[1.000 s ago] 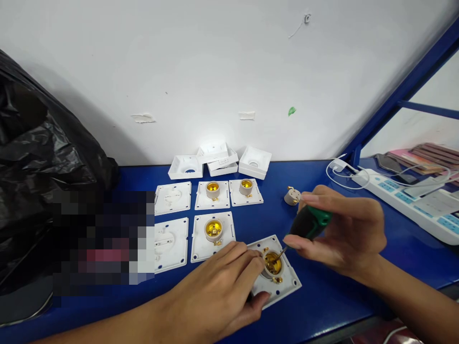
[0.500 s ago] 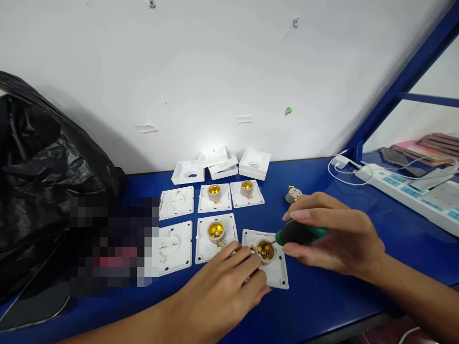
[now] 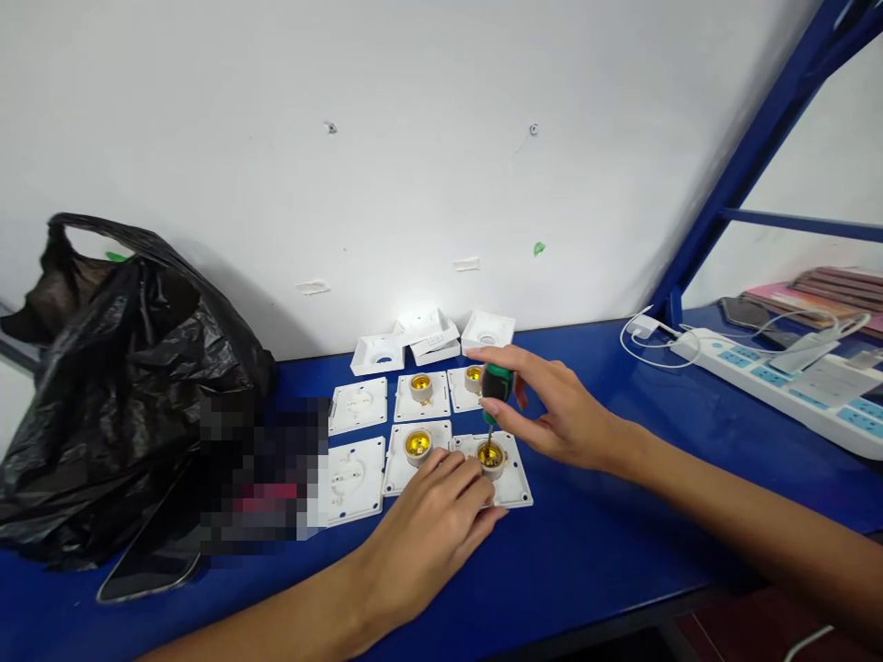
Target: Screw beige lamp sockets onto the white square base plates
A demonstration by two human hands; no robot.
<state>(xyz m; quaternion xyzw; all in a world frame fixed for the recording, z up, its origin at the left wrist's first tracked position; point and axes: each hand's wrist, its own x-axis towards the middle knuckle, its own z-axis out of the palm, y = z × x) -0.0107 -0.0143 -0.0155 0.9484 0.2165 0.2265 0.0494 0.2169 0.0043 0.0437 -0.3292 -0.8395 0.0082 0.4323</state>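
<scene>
My right hand [image 3: 558, 414] grips a short screwdriver [image 3: 497, 384] with a green and black handle. The screwdriver stands nearly upright, its tip inside the brass-lined lamp socket [image 3: 492, 471] on a white square base plate [image 3: 516, 485]. My left hand [image 3: 431, 533] holds that plate at its near left side, thumb by the front edge and fingers beside the socket. To the left lies another plate with a socket [image 3: 418, 447]; behind are two more, with a left socket [image 3: 420, 387] and a right socket [image 3: 474, 377], the latter partly behind my right hand.
Two bare white plates lie at left, a rear one [image 3: 359, 405] and a front one [image 3: 355, 483]. White box covers [image 3: 431, 340] are piled against the wall. A black plastic bag [image 3: 158, 340] and a phone [image 3: 155, 561] are left, a power strip [image 3: 779, 377] right.
The screwdriver has gone from slanting to nearly upright, with its tip still in the socket. My right hand has risen with it. My left hand stays on the plate; the view has shifted.
</scene>
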